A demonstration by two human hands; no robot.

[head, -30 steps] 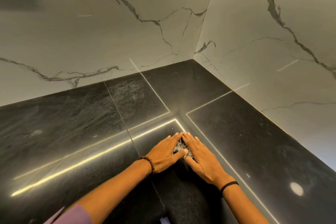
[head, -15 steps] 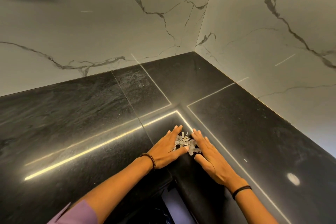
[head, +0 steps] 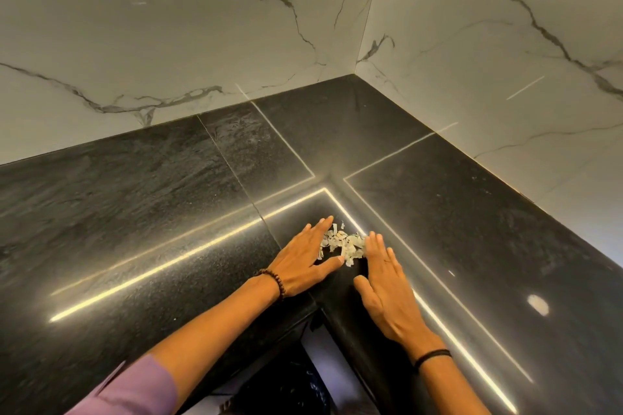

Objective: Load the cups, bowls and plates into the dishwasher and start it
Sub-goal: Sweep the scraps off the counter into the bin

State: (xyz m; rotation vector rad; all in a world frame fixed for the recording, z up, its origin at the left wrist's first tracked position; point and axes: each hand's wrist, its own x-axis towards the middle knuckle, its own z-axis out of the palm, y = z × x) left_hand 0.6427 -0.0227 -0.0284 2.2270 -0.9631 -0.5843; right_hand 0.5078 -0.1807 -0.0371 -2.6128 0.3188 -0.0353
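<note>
A small heap of pale scraps (head: 344, 243) lies on the black stone counter (head: 151, 212) near its inner corner edge. My left hand (head: 305, 261) lies flat on the counter to the left of the heap, fingers straight, thumb reaching under the scraps. My right hand (head: 386, 283) lies flat to the right of the heap, fingertips touching it. Both hands bracket the scraps. No cups, bowls, plates or dishwasher are in view.
White marble-patterned walls (head: 202, 27) meet in a corner behind the L-shaped counter. Bright light strips reflect on the stone. Below the inner counter edge a gap shows a dark object and pale floor (head: 303, 387).
My hands have slid back toward the counter's inner edge and spread slightly apart, so the scraps between them show more. The view has tilted and the gap below the counter has come into sight.
</note>
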